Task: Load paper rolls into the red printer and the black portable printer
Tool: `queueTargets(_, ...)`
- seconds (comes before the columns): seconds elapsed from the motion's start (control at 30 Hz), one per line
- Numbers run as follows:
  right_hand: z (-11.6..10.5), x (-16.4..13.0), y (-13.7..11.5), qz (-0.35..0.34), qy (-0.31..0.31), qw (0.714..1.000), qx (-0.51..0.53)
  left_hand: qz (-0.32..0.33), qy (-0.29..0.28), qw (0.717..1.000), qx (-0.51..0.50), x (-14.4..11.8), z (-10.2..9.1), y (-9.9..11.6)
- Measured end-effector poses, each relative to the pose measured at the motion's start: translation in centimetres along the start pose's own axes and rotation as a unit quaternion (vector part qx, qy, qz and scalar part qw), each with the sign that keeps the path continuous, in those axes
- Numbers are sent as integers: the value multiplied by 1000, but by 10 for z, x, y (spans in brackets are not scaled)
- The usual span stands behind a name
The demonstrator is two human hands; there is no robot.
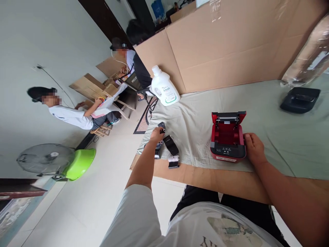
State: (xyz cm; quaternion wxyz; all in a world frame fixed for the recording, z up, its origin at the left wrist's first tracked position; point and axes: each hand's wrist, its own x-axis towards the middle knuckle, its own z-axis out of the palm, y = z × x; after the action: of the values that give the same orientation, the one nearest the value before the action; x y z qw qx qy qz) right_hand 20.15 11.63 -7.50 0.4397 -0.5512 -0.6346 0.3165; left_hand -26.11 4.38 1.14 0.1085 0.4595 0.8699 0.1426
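Observation:
On the cloth in front of me stands a small red-and-black label printer (228,137), its lid tipped up and its red inner bay bare. My right hand (254,147) is closed against the printer's right side; some fingertips are hidden. Far to the left, my left hand (156,134) pinches a small dark roll (163,131) with a pale core. Around that hand lie several more rolls and dark pieces, among them a flat black piece (171,144) and a white-and-black paper roll (173,162) near the table's front edge.
A white jug (165,87) stands at the back left before a tall cardboard panel (226,48). To the right lie a black case (300,100) and a plastic-wrapped package (307,56). Beyond the table, several people sit; a fan (46,157) and green basin (80,164) are left.

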Motion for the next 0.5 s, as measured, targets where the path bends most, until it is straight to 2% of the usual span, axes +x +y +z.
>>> queueTargets(0.1,2,0,2,-16,8,1000,13,35,36,997,-51,-9,-17,31)
queueTargets(0.17,4,-1,3,-23,13,999,18,110,-11,981,-160,-30,-30,59)
queueTargets(0.23,6,-1,5,-22,17,999,20,215,-163,922,-279,-60,-42,91)
queueTargets(0.3,7,0,6,-20,18,999,19,285,-356,846,-278,-88,-48,124)
queueTargets(0.33,7,0,7,-18,19,999,20,319,-419,810,-258,-99,-46,141)
queueTargets(0.37,8,0,8,-17,19,999,21,351,-445,787,-246,-108,-42,158)
queueTargets(0.4,8,0,9,-16,18,999,22,379,-444,776,-238,-113,-34,174)
queueTargets(0.43,8,0,9,-14,18,999,23,402,-422,778,-232,-114,-24,191)
queueTargets(0.5,8,1,10,-12,21,999,29,430,-345,810,-199,-111,2,220)
